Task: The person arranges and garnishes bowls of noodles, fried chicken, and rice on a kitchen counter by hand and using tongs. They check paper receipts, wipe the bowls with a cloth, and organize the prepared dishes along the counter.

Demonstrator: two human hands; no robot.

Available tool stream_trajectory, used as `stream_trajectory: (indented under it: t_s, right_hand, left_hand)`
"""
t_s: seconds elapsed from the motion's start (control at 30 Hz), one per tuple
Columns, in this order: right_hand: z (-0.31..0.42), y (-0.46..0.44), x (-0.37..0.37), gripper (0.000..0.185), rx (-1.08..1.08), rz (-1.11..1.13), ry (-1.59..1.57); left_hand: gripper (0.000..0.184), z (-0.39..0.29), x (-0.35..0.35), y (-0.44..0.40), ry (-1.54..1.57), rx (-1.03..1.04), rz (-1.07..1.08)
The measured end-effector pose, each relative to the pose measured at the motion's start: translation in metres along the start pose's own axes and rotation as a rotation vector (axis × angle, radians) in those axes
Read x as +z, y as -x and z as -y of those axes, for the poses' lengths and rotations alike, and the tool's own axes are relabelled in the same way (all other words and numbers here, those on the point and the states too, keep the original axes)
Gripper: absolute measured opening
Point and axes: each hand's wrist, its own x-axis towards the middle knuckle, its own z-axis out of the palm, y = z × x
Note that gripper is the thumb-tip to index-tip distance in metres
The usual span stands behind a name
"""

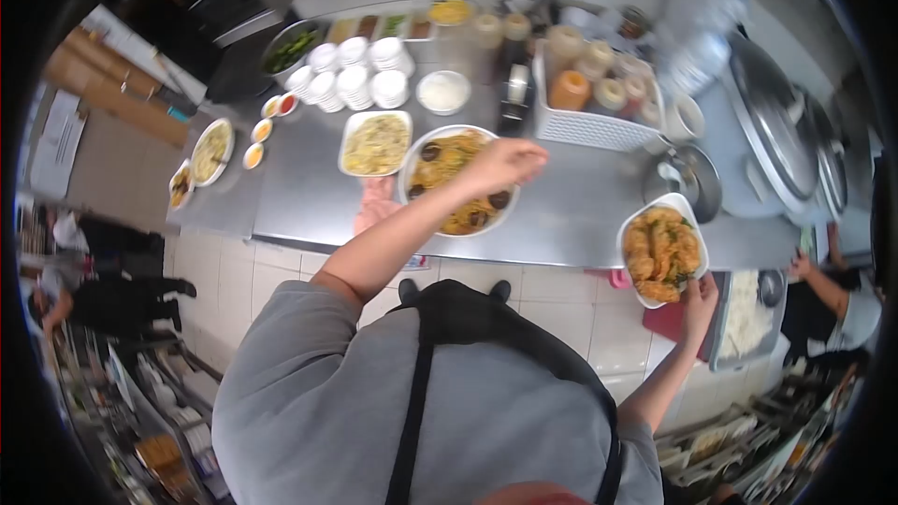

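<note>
My right hand (697,304) grips the near edge of a white square bowl (642,295) filled with golden fried pieces (662,252) and bits of green. This bowl is at the counter's front edge, on the right. My left hand (513,163) is over the right side of a round white plate (406,189) of noodles (449,159) with dark round pieces on top. Its fingers are drawn together; whatever they may hold is hidden. Left of that plate stands a square white dish (376,143) of pale yellow food, with a pink cloth (376,206) just below.
Stacked white cups (352,84) and a bowl of white contents (443,92) stand behind. A white basket (599,126) holds several sauce bottles. To the right are a metal pot (702,182) and large lidded cookers (772,122). Another person's arm (823,285) shows at far right.
</note>
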Motion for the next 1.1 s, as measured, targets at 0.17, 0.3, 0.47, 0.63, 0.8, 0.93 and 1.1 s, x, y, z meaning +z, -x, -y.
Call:
stream_trajectory:
  t_s: [0.17,0.3,0.47,0.63,0.8,0.93,1.1]
  right_hand:
    - [0.065,0.018,0.173,0.028,-0.096,0.397,0.057]
    - [0.087,0.056,0.329,0.026,-0.128,0.705,0.093]
    - [0.071,0.095,0.507,0.025,-0.260,0.989,0.120]
    - [0.092,0.130,0.576,0.024,0.134,1.106,0.029]
    - [0.050,0.138,0.561,0.019,-0.874,0.502,0.747]
    - [0.051,0.156,0.526,0.017,-0.795,0.544,0.941]
    - [0.090,0.141,0.500,0.023,-0.661,0.701,0.533]
  left_hand:
    - [0.039,0.034,-0.066,0.059,0.089,0.001,0.041]
    - [0.041,0.037,-0.159,0.154,0.010,-0.230,-0.076]
    - [0.038,0.131,-0.269,0.251,0.033,-0.371,-0.246]
    - [0.038,0.198,-0.328,0.303,-0.004,-0.467,-0.379]
    - [0.035,0.222,-0.353,0.323,0.154,-0.442,-0.607]
    - [0.036,0.254,-0.362,0.316,0.385,-0.406,-0.745]
    - [0.052,0.242,-0.337,0.298,0.622,-0.356,-0.725]
